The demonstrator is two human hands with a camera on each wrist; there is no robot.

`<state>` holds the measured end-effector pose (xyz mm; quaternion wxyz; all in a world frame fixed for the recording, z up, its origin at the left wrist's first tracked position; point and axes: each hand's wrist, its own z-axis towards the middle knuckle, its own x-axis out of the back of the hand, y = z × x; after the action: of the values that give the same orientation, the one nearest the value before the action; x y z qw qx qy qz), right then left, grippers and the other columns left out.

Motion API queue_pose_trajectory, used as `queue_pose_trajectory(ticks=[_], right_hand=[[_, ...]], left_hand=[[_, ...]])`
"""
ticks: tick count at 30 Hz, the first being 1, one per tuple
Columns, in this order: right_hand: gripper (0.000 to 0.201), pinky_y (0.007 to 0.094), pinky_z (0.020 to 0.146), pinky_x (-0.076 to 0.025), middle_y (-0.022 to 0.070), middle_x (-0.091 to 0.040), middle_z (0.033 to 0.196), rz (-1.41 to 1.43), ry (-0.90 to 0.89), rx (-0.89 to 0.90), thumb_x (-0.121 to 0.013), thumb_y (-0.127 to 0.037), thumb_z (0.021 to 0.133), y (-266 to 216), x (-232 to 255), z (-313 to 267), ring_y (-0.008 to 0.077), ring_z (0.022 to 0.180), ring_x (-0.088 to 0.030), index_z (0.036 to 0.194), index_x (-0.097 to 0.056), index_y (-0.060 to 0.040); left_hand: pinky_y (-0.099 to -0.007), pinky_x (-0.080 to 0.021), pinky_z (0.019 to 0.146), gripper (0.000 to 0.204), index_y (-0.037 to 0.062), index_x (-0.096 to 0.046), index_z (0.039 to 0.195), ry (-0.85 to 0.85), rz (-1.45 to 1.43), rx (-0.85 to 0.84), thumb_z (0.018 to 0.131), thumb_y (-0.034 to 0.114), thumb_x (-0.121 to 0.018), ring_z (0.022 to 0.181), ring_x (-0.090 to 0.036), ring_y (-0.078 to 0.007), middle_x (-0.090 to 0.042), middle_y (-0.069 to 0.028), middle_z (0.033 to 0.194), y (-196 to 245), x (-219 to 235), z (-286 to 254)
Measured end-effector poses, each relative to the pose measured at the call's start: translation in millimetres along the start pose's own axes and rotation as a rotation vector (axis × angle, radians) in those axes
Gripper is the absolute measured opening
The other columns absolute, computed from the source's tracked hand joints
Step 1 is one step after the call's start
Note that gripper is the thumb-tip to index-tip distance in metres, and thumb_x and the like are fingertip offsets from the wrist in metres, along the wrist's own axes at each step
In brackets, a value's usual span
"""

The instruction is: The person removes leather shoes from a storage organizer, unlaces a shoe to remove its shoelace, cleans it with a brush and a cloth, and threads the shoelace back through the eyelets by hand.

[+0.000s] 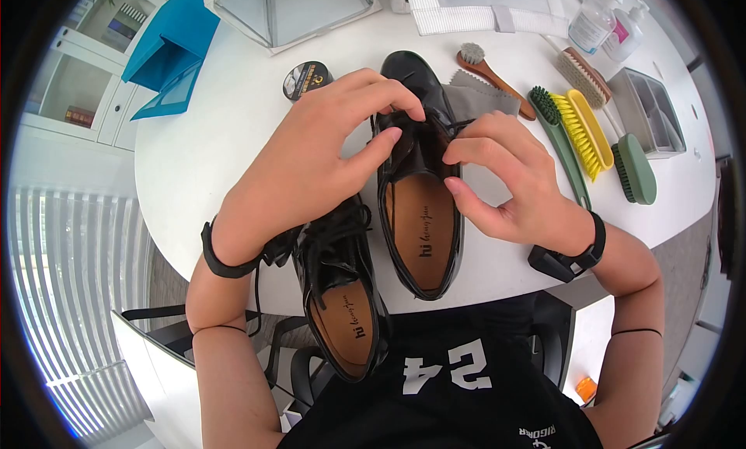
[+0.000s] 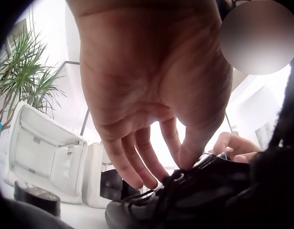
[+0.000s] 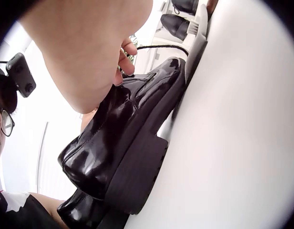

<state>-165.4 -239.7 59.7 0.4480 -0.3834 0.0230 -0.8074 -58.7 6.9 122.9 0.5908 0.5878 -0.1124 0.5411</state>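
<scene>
A black lace-up leather shoe [image 1: 423, 284] with a tan insole stands on the table, toe away from me. My left hand [image 1: 311, 150] reaches over it from the left, thumb and fingertips at the lacing by the opening. On the opposite side, the bent fingers of my right hand [image 1: 509, 173] are at the opening's edge, thumb and forefinger apart. A dark lace [image 3: 161, 46] stretches out from beside the right fingers. I cannot tell whether either hand pinches a lace. Left of this shoe lies its mate [image 1: 377, 336], laces on top, heel end past the table's front edge.
A round polish tin [image 1: 308, 81] sits beyond my left hand. At right are a wooden-handled brush [image 1: 497, 80], a grey cloth [image 1: 486, 94], a yellow brush [image 1: 588, 130], green brushes [image 1: 636, 169], a clear-topped box [image 1: 649, 111] and pump bottles [image 1: 592, 25]. White bins [image 1: 299, 29] stand behind.
</scene>
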Motion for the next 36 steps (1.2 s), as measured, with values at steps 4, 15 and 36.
queue_pose_trajectory(ticks=[4, 15, 36], right_hand=[[0.03, 0.0341, 0.069, -0.046, 0.0031, -0.065, 0.088, 0.033, 0.004, -0.073, -0.083, -0.003, 0.079, -1.4, -2.0, -2.6, 0.0212, 0.076, -0.064, 0.106, -0.07, -0.0094], [0.026, 0.033, 0.076, -0.054, 0.0082, -0.072, 0.093, 0.128, -0.008, -0.124, -0.079, 0.003, 0.08, 3.9, 1.2, -6.0, 0.0234, 0.082, -0.068, 0.102, -0.068, -0.0036], [0.029, 0.0292, 0.062, -0.051, 0.0049, -0.066, 0.084, 0.202, 0.057, -0.05, -0.071, 0.006, 0.071, 9.5, -0.9, -6.4, 0.0174, 0.066, -0.064, 0.097, -0.067, -0.0057]], left_hand=[[-0.0371, -0.056, 0.092, 0.023, 0.004, -0.074, 0.119, 0.046, -0.005, -0.032, 0.096, 0.002, -0.072, 0.101, -0.073, -0.0268, -0.078, -0.0105, 0.114, -2.5, -4.1, 0.4], [-0.035, -0.058, 0.087, 0.01, 0.002, -0.072, 0.108, 0.025, -0.024, 0.06, 0.099, 0.006, -0.073, 0.098, -0.073, -0.0238, -0.077, -0.0081, 0.109, -1.2, -5.1, 0.7], [-0.0383, -0.058, 0.097, 0.01, -0.0026, -0.06, 0.106, -0.016, -0.049, 0.183, 0.104, 0.006, -0.065, 0.096, -0.066, -0.0228, -0.065, -0.0104, 0.103, 3.4, -3.5, -8.4]])
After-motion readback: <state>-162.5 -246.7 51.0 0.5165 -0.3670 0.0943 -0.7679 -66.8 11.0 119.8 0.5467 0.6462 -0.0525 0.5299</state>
